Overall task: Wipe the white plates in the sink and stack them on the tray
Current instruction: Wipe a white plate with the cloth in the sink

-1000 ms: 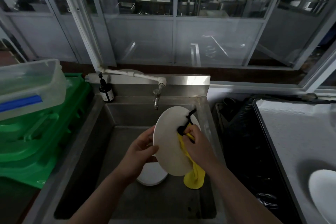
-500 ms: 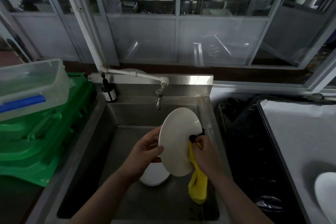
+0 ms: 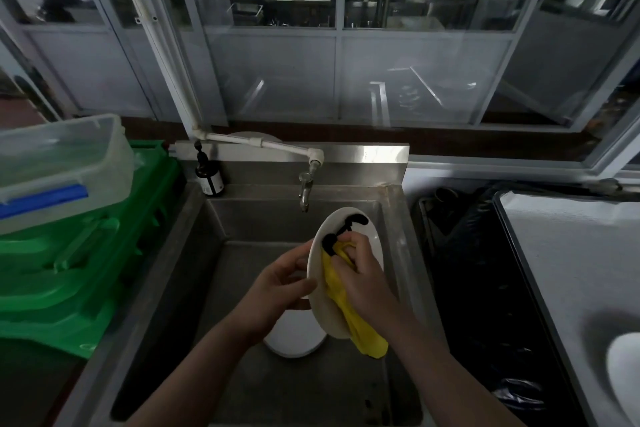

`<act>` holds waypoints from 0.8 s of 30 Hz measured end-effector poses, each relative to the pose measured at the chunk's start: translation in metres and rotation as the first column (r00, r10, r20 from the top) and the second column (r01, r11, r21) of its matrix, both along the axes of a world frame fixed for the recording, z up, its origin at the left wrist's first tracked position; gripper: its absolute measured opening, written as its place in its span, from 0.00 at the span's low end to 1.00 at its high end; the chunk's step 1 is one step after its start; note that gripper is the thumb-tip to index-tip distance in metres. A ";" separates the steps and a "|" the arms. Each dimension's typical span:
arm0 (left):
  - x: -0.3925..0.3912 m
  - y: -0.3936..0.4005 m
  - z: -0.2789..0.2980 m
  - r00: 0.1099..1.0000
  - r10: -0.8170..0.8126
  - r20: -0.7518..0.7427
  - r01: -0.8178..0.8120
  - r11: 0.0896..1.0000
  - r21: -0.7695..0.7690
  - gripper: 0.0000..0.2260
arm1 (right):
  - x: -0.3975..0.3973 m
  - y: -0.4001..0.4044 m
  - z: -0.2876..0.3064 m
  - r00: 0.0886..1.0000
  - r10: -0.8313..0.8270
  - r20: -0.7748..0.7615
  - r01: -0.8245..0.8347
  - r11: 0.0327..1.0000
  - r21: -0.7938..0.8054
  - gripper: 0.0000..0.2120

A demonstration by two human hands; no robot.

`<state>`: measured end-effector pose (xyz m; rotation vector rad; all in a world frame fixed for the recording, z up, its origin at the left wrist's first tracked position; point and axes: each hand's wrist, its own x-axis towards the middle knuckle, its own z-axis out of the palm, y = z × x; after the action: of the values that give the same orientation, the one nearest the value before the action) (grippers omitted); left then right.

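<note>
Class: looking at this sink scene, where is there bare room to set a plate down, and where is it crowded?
Bare: the sink floor left of the lying plate, and the near floor; also the tray behind its plate. Crowded: mid-sink, where the left hand holds a plate and the right hand wipes with the yellow cloth.

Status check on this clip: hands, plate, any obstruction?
Left hand grips white plate by its rim, over sink. Right hand presses yellow cloth on it. Nothing in the way.

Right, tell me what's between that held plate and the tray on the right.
Nothing solid shows in the way. The plate, held over the sink by the left hand, must cross the sink's right rim and the black bin bag to reach the tray.
</note>
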<state>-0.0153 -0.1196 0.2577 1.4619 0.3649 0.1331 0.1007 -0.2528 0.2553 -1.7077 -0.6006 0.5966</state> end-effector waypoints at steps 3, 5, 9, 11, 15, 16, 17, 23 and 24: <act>0.000 0.004 0.002 1.000 -0.026 -0.013 0.026 1.000 0.006 0.25 | -0.004 0.004 0.007 0.999 0.041 0.005 -0.041 0.999 0.025 0.13; 0.000 0.007 0.002 0.999 -0.038 -0.022 0.038 0.999 -0.004 0.25 | -0.006 0.007 0.010 0.997 0.077 0.005 -0.077 0.996 0.040 0.12; -0.002 0.011 0.000 1.000 -0.024 -0.016 0.024 1.000 -0.008 0.26 | -0.007 0.005 0.020 0.975 0.205 -0.086 -0.200 0.978 0.060 0.07; -0.004 0.011 -0.001 1.000 -0.028 -0.005 0.027 1.000 -0.014 0.26 | -0.003 0.003 0.022 0.960 0.270 -0.070 -0.268 0.963 0.029 0.08; -0.007 0.008 -0.005 1.000 -0.019 0.024 0.021 0.999 -0.048 0.25 | 0.001 0.003 0.021 0.951 0.306 0.041 -0.305 0.952 -0.038 0.07; -0.007 0.007 -0.005 1.000 -0.012 0.028 0.014 0.998 -0.061 0.25 | -0.001 0.003 0.019 0.955 0.289 0.059 -0.287 0.957 -0.038 0.07; -0.007 0.006 -0.005 1.000 -0.007 0.029 0.009 0.998 -0.065 0.25 | -0.002 0.003 0.017 0.960 0.268 0.078 -0.266 0.963 -0.038 0.06; -0.009 0.001 -0.009 0.998 0.033 0.051 -0.029 0.997 -0.075 0.25 | 0.002 -0.011 -0.002 0.974 0.164 0.159 -0.149 0.984 -0.103 0.04; -0.009 0.001 -0.009 0.998 0.044 0.052 -0.040 0.997 -0.073 0.25 | 0.003 -0.014 -0.005 0.977 0.146 0.158 -0.129 0.985 -0.118 0.03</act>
<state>-0.0246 -0.1188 0.2482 1.3775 0.3533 0.1910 0.1038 -0.2669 0.2501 -1.8397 -0.8234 0.5971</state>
